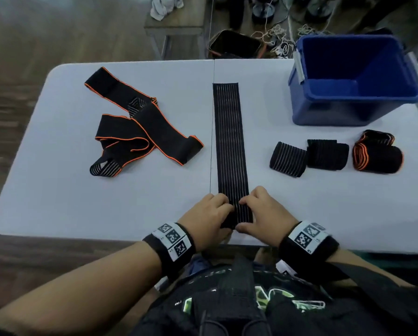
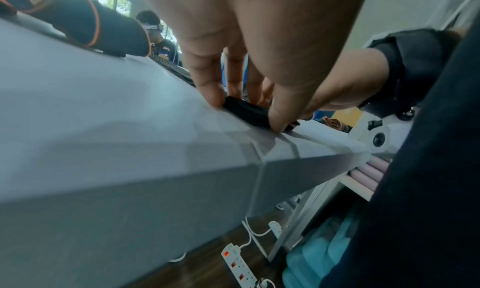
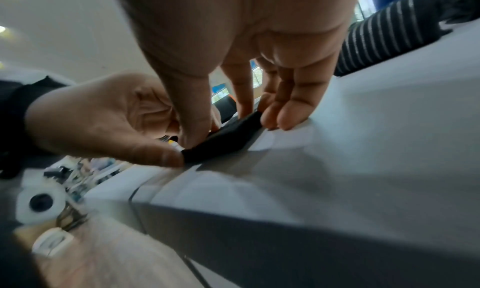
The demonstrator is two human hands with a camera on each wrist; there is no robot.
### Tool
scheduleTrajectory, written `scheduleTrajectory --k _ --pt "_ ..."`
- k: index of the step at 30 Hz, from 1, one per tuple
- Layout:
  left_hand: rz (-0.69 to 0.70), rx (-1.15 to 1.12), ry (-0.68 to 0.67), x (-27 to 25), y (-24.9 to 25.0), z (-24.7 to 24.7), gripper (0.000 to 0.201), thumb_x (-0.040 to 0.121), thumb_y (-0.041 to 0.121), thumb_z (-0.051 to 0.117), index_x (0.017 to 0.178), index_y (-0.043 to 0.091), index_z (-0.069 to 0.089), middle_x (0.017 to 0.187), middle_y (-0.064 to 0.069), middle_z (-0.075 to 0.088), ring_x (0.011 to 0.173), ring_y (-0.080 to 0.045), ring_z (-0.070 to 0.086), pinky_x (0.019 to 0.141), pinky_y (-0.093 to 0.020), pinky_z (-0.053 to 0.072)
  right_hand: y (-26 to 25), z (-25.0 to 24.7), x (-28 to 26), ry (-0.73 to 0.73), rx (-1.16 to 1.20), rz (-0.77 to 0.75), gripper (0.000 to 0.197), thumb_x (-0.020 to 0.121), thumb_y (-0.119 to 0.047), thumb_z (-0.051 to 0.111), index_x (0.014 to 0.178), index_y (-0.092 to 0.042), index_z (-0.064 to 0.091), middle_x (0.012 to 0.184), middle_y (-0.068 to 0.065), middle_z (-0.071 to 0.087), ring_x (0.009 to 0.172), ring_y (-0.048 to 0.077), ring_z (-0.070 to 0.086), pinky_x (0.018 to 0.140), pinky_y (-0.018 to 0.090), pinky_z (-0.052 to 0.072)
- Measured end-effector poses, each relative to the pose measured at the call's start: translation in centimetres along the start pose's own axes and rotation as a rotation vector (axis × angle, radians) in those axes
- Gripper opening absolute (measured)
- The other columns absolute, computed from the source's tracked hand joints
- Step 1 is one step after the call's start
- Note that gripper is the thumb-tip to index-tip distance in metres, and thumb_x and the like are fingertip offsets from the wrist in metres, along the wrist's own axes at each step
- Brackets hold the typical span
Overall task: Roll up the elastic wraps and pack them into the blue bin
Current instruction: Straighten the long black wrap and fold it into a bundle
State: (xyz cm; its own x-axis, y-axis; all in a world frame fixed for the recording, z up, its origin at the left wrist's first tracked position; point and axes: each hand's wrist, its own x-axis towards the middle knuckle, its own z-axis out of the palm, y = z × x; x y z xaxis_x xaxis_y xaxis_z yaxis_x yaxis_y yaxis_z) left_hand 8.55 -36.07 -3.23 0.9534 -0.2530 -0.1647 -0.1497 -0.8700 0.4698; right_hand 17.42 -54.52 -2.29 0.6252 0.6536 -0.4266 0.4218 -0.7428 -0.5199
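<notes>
A long black striped wrap (image 1: 229, 141) lies flat down the middle of the white table (image 1: 106, 202). Its near end is folded over at the table's front edge. My left hand (image 1: 223, 213) and right hand (image 1: 243, 215) both pinch that end between thumb and fingers. The left wrist view shows my left hand (image 2: 245, 110) on the black fold (image 2: 249, 116). In the right wrist view, my right hand (image 3: 233, 126) grips the same fold (image 3: 223, 142). The blue bin (image 1: 324, 112) stands at the far right; its visible inside looks empty.
Three rolled wraps (image 1: 288, 158) (image 1: 326, 154) (image 1: 377, 154) lie in a row in front of the bin. A loose orange-edged wrap (image 1: 140, 122) sprawls on the left half. Beyond the table are a black box (image 1: 234, 44), cables and a bench. A power strip (image 2: 239, 265) lies on the floor.
</notes>
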Motion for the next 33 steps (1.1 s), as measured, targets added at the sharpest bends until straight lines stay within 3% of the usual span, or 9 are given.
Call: scheduleTrajectory --k 2,5,8,11,15,18,23,29,33 --pt "-0.004 -0.010 0.035 -0.2 0.2 0.1 0.043 0.080 0.033 0.065 0.115 0.008 0.068 0.112 -0.007 0.063 0.094 -0.025 0.058 0.086 -0.037 0.053 -0.2 0.2 -0.3 -0.026 -0.114 -0.064 0.068 0.076 -0.044 0.080 0.132 -0.017 0.052 0.122 -0.002 0.042 0.104 0.017 0.051 0.095 0.032 0.049" --pt "-0.025 -0.046 0.067 0.0 -0.1 0.3 0.040 0.085 0.025 0.051 0.118 0.008 0.067 0.111 -0.007 0.066 0.094 -0.025 0.060 0.089 -0.036 0.053 -0.1 0.4 -0.4 -0.011 -0.205 -0.132 0.050 0.083 -0.028 0.075 0.126 -0.011 0.057 0.120 0.004 0.045 0.103 0.023 0.051 0.094 0.039 0.049" --pt "-0.031 -0.032 0.048 0.3 -0.5 0.0 0.039 0.087 0.027 0.067 0.122 0.013 0.064 0.115 -0.004 0.066 0.099 -0.023 0.060 0.093 -0.036 0.051 0.3 0.3 -0.1 0.040 -0.182 -0.162 0.031 0.084 -0.015 0.070 0.114 -0.011 0.066 0.109 0.005 0.048 0.092 0.024 0.053 0.084 0.041 0.052" --pt "-0.091 -0.108 0.068 0.8 0.0 -0.9 0.032 0.090 0.026 0.069 0.120 0.015 0.065 0.106 -0.003 0.070 0.095 -0.022 0.062 0.087 -0.036 0.050 0.3 -0.1 0.4 0.046 -0.113 -0.137 0.026 0.092 -0.021 0.065 0.117 -0.013 0.068 0.108 0.004 0.050 0.091 0.024 0.055 0.084 0.040 0.052" --pt "-0.342 -0.294 0.126 1.4 -0.5 -1.5 0.028 0.094 0.026 0.066 0.120 0.022 0.059 0.084 0.007 0.068 0.075 -0.008 0.058 0.074 -0.022 0.043 0.1 -1.2 1.2 0.044 0.049 -0.018 0.026 0.097 -0.031 0.058 0.119 -0.018 0.059 0.107 0.001 0.060 0.096 0.020 0.059 0.084 0.032 0.047" --pt "-0.403 -0.309 0.098 2.0 -0.8 -1.6 0.027 0.088 0.023 0.072 0.113 0.022 0.061 0.082 0.009 0.065 0.074 -0.008 0.059 0.075 -0.027 0.049 0.6 -1.4 1.7 0.069 0.108 0.030 0.032 0.094 -0.027 0.064 0.122 -0.017 0.051 0.090 -0.003 0.065 0.086 0.018 0.060 0.078 0.033 0.049" --pt "-0.360 -0.296 0.127 2.2 -0.6 -1.5 0.048 0.082 0.017 0.076 0.122 0.027 0.052 0.115 0.010 0.048 0.089 -0.010 0.054 0.086 -0.024 0.046 0.6 -0.8 1.9 0.083 0.090 0.051 0.036 0.091 -0.024 0.067 0.121 -0.016 0.048 0.090 -0.003 0.059 0.084 0.018 0.057 0.078 0.034 0.048" --pt "-0.135 0.033 0.177 2.0 -1.3 -0.6 0.015 0.079 0.019 0.079 0.091 0.013 0.072 0.113 -0.006 0.057 0.091 -0.028 0.054 0.075 -0.043 0.054 0.8 -0.1 2.1 0.187 0.073 0.005 0.039 0.087 -0.021 0.072 0.119 -0.020 0.050 0.113 0.000 0.048 0.095 0.020 0.056 0.084 0.034 0.051" --pt "-0.048 0.112 0.063 1.7 -1.4 -0.4 0.045 0.082 0.054 0.062 0.095 0.012 0.074 0.110 -0.002 0.060 0.091 -0.025 0.056 0.076 -0.044 0.054 0.8 0.5 2.0 0.271 -0.087 -0.102 0.017 0.081 -0.016 0.077 0.094 -0.014 0.067 0.098 0.002 0.050 0.086 0.023 0.049 0.072 0.039 0.052"
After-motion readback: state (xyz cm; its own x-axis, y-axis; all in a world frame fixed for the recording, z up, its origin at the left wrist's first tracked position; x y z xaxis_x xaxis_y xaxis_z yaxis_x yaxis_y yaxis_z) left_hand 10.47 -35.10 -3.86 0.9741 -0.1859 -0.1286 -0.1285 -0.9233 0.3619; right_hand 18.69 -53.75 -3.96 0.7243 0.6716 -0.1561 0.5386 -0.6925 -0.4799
